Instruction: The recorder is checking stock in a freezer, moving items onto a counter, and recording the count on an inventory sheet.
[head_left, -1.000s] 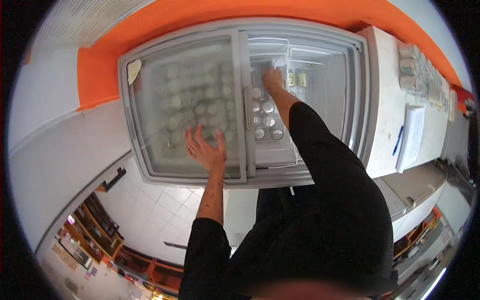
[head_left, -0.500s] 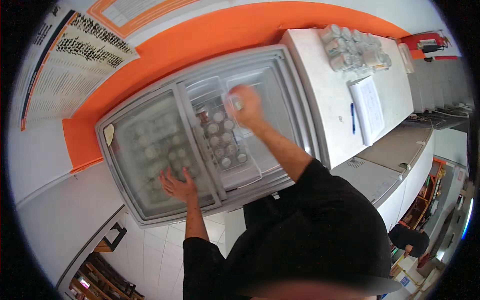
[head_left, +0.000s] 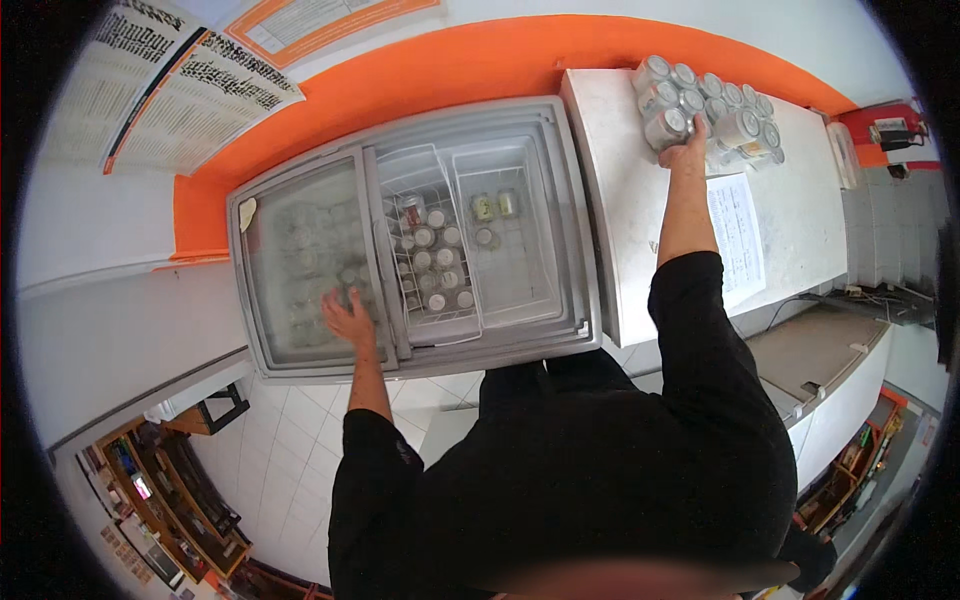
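Note:
My left hand (head_left: 348, 318) lies with spread fingers on the sliding glass lid (head_left: 305, 240) of a chest freezer (head_left: 590, 290). On the white top to the right, my right hand (head_left: 686, 148) has its fingers around a clear jar with a pale lid (head_left: 665, 127). This jar is at the near left corner of a group of similar jars (head_left: 740, 127). Inside the freezer's uncovered half, a white wire basket (head_left: 478, 300) holds several lidded jars (head_left: 445, 258). Right of the basket stand a jar with a yellowish label (head_left: 483, 207) and a few others.
An open notebook (head_left: 735, 235) lies on the white top (head_left: 620, 230) near my right forearm. A red fire extinguisher (head_left: 885, 130) is at the far right. Behind the freezer runs a wall with an orange band (head_left: 450, 75). Tiled floor (head_left: 290, 450) shows at the lower left.
My right hand has moved from inside the freezer's right part to the jars on the white top. My left hand stays on the glass lid. The view has shifted.

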